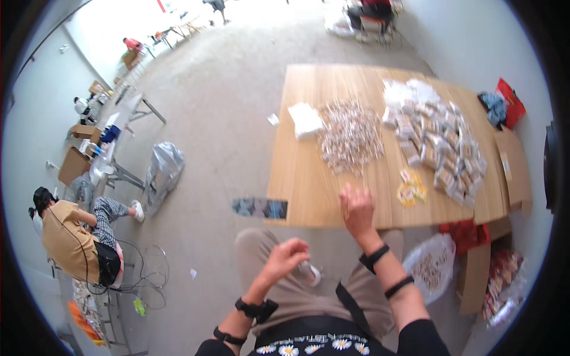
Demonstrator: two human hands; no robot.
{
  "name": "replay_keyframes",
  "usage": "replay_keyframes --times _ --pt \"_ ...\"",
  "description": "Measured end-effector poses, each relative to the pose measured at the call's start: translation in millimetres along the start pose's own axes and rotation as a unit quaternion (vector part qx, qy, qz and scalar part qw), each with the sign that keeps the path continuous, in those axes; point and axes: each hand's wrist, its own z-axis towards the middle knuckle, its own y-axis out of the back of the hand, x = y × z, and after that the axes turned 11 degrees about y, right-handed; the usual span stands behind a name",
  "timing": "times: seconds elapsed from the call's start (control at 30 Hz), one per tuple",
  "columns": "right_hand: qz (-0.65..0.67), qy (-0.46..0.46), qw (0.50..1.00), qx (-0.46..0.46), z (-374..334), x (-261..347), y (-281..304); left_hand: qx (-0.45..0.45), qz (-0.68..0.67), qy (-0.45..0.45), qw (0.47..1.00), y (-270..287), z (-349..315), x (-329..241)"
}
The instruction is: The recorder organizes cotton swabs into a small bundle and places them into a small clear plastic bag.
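Right hand at the loose sticks, left hand over the lap

The right hand was poised at the near edge of the wooden tabletop, its fingers curled into a loose fist; whether anything was pinched inside could not be made out. The left hand, at its 8 o'clock, hung above the thighs with half-bent fingers and nothing visible in its grasp, perhaps simply resting there.

The goods seemed grouped by kind, likely so that loose and bagged pieces would not mix. The heap of short thin sticks was spread mid-table, probably to keep it within easy reach. The white stack of flat sheets or bags sat just beside its left side, at the right hand's 11 o'clock.

From that hand, the stick heap lay at 12 o'clock, near but apart from the knuckles. Yellow packets lay near at 2 o'clock, with the pile of filled clear bags beyond them in about the same direction.
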Motion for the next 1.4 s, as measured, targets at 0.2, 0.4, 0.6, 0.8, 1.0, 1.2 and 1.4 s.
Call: replay_keyframes --times 0.2,0.4,0.6,0.8,1.0,1.2,1.4 --pt "0.008 -0.019 1.000 -0.012 21.3 11.4 15.8 0.005 0.003 0.025 1.000 4.6 -12.5 -3.8" --pt "0.030 0.011 0.999 0.017 25.5 15.5 0.8 0.021 0.019 0.001 1.000 6.6 -4.6 -18.9" --pt "0.023 0.015 0.999 0.028 14.2 33.6 11.7 0.001 -0.022 0.029 0.999 -0.2 -12.9 -10.3" --pt "0.313 -0.291 0.898 0.102 26.3 32.4 44.4 -0.029 -0.141 -0.040 0.989 3.0 -12.4 -27.4" --pt "0.649 -0.381 0.658 0.006 41.1 75.2 89.2 0.010 -0.265 -0.127 0.956 -21.0 -8.6 -83.2" --pt "0.742 -0.286 0.604 -0.045 55.1 74.3 111.4 -0.009 -0.310 -0.175 0.935 -20.2 -17.6 -102.1" --pt "0.807 -0.274 0.518 0.076 58.1 79.7 115.3 -0.047 -0.280 -0.196 0.939 -20.9 -28.1 -104.5"
